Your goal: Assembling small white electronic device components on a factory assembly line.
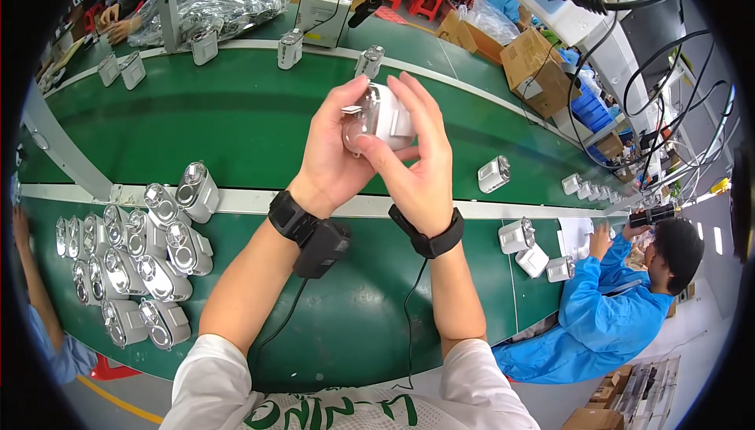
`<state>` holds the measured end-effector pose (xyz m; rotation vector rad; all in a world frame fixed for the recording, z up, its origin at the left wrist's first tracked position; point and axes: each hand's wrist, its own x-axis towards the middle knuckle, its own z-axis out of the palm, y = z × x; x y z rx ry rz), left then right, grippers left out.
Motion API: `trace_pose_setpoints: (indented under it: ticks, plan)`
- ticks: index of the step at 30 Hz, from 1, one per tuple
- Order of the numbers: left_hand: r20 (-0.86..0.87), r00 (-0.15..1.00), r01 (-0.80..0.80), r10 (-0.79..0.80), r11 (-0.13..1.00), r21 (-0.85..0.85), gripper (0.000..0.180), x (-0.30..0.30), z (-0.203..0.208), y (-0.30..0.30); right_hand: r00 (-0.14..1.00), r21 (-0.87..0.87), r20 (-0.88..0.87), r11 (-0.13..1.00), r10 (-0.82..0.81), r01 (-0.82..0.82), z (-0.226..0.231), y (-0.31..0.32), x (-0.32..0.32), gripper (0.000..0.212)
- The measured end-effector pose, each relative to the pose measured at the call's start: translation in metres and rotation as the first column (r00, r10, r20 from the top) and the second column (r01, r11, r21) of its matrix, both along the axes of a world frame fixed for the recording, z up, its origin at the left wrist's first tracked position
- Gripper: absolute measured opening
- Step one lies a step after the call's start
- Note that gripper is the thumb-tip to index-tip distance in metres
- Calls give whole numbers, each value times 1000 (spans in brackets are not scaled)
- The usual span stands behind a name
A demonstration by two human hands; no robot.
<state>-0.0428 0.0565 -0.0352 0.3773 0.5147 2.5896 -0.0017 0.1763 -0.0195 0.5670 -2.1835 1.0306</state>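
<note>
Left hand (330,143) and right hand (423,143) gripping my white clear-fronted unit (385,119) above the green surface (236,127); looks like in-hand handling, next move probably needs even two-sided grip.

Held white device (391,117): sides partly covered by the hands (425,151). Beyond the device, a second unit (370,58): lower end masked. Far left of the device, a person's arm (42,312): cut off by the view's edge. Far right of the device, a row of units (583,189), apparently of like kind: too small to detail.
</note>
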Motion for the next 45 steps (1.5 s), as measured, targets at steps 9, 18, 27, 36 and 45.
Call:
trace_pose_setpoints:
  ticks: [9, 18, 27, 36, 45]
  plan:
    - [-140, 977, 166, -163, 986, 9, 45, -3, -13, -3, 999, 31, -15, 998, -46, 46, 11, -2, 15, 59]
    - [-399, 913, 50, -84, 994, -94, 62, -4, -12, -6, 996, 130, -93, 992, 9, 3, 15, 0, 19, 61]
    - [-402, 906, -262, 135, 924, -280, 60, 4, 4, 0, 921, -364, 89, 873, 379, -324, 22, 10, 22, 63]
    - [-970, -10, -1000, 241, 17, 15, 67, 6, 19, -4, 902, -543, 238, 819, 361, -185, 28, -2, 28, 59]
    - [-981, -73, -996, 182, -62, 63, 73, 14, 26, -9, 916, -585, 171, 785, 364, -203, 22, -9, 35, 63]
